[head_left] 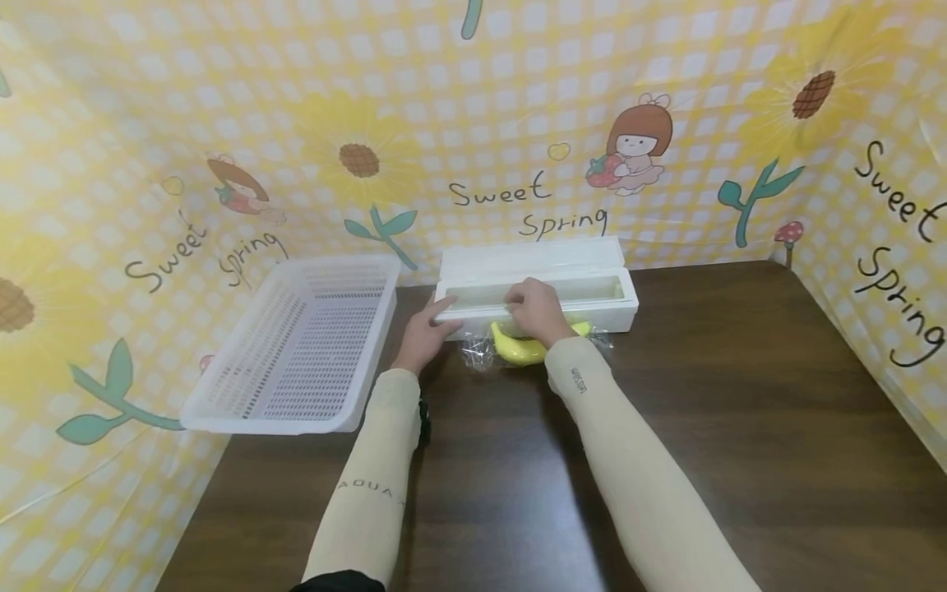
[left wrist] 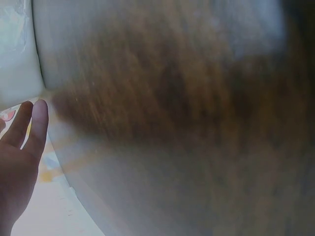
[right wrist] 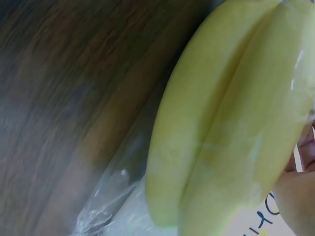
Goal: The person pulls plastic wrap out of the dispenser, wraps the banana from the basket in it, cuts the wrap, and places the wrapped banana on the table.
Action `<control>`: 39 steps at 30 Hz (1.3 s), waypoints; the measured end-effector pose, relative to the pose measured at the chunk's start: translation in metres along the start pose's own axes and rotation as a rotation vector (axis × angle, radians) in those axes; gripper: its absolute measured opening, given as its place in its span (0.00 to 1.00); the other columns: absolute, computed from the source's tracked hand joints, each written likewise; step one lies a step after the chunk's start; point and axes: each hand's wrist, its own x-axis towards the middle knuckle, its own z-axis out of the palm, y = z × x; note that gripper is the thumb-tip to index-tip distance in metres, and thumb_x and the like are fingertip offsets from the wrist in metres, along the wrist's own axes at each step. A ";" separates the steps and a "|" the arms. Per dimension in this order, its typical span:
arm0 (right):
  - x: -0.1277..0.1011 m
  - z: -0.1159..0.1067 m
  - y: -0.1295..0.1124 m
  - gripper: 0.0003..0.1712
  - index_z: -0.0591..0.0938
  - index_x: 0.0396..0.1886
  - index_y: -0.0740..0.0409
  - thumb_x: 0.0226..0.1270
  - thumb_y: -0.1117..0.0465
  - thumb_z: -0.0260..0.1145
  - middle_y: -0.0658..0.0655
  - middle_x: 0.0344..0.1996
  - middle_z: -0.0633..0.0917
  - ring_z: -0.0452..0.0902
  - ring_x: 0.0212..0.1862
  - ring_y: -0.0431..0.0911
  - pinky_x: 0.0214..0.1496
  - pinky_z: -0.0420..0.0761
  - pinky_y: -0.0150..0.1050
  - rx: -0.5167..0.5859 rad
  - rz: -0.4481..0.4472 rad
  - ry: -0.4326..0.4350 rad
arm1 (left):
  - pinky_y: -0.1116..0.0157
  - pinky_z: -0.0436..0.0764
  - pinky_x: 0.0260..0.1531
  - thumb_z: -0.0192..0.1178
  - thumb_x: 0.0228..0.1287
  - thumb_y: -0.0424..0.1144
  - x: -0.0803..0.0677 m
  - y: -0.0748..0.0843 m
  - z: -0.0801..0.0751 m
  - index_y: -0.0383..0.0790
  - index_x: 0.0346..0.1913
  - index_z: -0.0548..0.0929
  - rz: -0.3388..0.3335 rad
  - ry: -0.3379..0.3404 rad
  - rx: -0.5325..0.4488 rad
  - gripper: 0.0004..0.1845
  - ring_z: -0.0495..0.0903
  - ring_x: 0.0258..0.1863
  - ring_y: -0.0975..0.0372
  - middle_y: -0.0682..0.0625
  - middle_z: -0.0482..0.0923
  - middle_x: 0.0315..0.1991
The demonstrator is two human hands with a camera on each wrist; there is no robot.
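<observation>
A long white box (head_left: 547, 316) with its lid (head_left: 533, 259) raised stands at the table's back edge. My left hand (head_left: 423, 335) is at its left front corner, thumb and fingers spread; in the left wrist view two fingers (left wrist: 38, 118) look straight. Over the front of the opening is my right hand (head_left: 538, 311), fingers bent and fingertips close together; whether they pinch anything is too small to tell. Just before the box, partly under my right wrist, lie yellow bananas (head_left: 521, 349) with clear plastic film (head_left: 479, 352) around them. Close up, the bananas (right wrist: 221, 123) look joined side by side.
To the left stands a white plastic basket (head_left: 318, 362) with a slotted bottom. The dark wooden table (head_left: 488, 477) stretches toward me and to the right. A yellow checked cloth (head_left: 518, 90) with flowers and lettering hangs behind and at both sides.
</observation>
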 end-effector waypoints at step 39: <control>-0.011 -0.036 0.015 0.11 0.87 0.47 0.67 0.66 0.72 0.65 0.62 0.42 0.83 0.78 0.50 0.57 0.57 0.78 0.50 -0.132 -0.005 -0.003 | 0.54 0.52 0.74 0.66 0.68 0.50 0.004 -0.002 0.003 0.54 0.70 0.76 0.014 0.019 0.023 0.29 0.52 0.77 0.53 0.46 0.52 0.79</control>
